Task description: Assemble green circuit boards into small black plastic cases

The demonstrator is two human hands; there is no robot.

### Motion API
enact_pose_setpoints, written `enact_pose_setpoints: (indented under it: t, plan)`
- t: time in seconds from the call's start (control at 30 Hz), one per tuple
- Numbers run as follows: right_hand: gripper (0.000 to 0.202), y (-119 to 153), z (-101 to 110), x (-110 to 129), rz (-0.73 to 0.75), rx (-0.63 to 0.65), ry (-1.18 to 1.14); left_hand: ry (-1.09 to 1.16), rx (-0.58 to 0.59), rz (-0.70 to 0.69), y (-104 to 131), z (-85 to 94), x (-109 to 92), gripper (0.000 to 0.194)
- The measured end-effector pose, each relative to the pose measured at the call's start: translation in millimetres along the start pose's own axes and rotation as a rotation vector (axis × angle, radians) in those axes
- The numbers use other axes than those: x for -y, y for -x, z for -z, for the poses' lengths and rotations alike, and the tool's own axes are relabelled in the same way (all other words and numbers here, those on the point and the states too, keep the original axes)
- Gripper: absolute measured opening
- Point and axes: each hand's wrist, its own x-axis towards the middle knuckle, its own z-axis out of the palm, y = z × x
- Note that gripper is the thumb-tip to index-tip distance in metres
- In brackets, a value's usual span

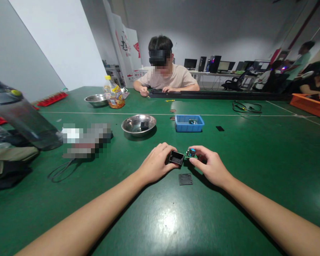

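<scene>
My left hand (158,161) is closed on a small black plastic case (176,158), whose open side faces up toward me. Right beside it, my right hand (212,164) pinches a green circuit board (191,153) with a round blue-topped part on it. The board is close to the case's right edge; whether they touch I cannot tell. Below both, a flat black cover plate (186,179) lies on the green table (160,220).
Beyond my hands stand a steel bowl (128,128) holding a black block (144,125) and a blue bin (189,127) with a circuit board inside. A dark flat piece (220,128) lies to the right. A bottle (24,113) leans at left. A person (169,76) sits opposite.
</scene>
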Motion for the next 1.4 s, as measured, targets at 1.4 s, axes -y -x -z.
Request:
enact_pose_setpoints:
  t: [1.4]
  plan:
    - [0.029,-7.8,7.6,1.8,-0.064,-0.004,0.308,0.046,-0.06,0.004,0.3,-1.3,0.8,0.025]
